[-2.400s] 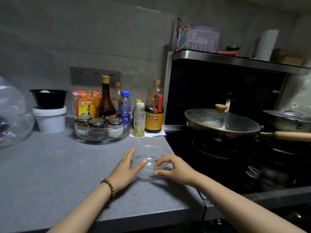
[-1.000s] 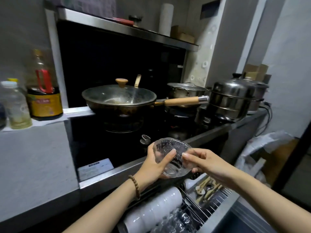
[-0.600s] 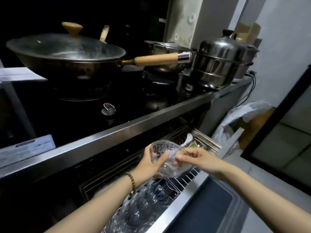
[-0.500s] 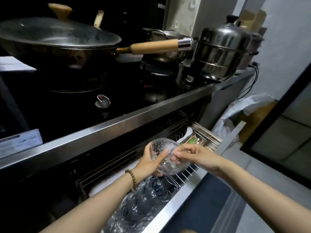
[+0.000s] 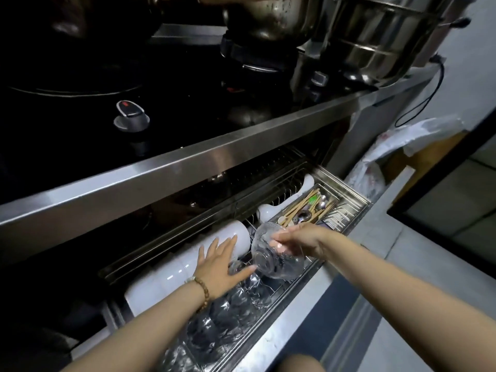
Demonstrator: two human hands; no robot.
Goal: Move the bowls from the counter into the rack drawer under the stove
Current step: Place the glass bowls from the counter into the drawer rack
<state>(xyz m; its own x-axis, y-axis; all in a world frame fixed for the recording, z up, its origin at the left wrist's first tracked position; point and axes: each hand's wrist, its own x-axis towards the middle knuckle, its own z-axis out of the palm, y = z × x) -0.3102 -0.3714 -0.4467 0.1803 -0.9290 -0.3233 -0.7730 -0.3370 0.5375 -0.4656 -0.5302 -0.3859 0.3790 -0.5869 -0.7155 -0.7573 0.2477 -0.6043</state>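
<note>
- Right hand (image 5: 300, 241) pinches the rim of the clear glass bowl (image 5: 276, 255), fingers closed on it, bowl tipped on edge, held just over the front wire of the rack drawer (image 5: 346, 208).
- Left hand (image 5: 222, 260) is flat and spread wide, holding nothing; palm down on the row of white bowls (image 5: 177, 267), thumb tip just at the glass bowl's 8 o'clock edge.
- Beaded bracelet (image 5: 202, 291) on the left wrist.
- Drawer is pulled out under the stove edge (image 5: 188, 167); steel lip runs from 8 o'clock to 2 o'clock of the frame.
- Row of clear glass bowls (image 5: 225, 318) stands on edge along the drawer front, at 7 o'clock of the held bowl, partly hidden by the left forearm.
- White bowls stacked on their sides behind the glass row, at 9 o'clock of the held bowl.
- Cutlery tray (image 5: 308, 208) with chopsticks and spoons at 1 o'clock of the held bowl, near; white ladle-like piece (image 5: 281, 204) beside it.
- Stove knob (image 5: 131, 116) on the black cooktop at 11 o'clock; steel pots (image 5: 375, 41) at 1 o'clock on top.
- White plastic bag (image 5: 408, 140) on the floor at 2 o'clock, well apart.
</note>
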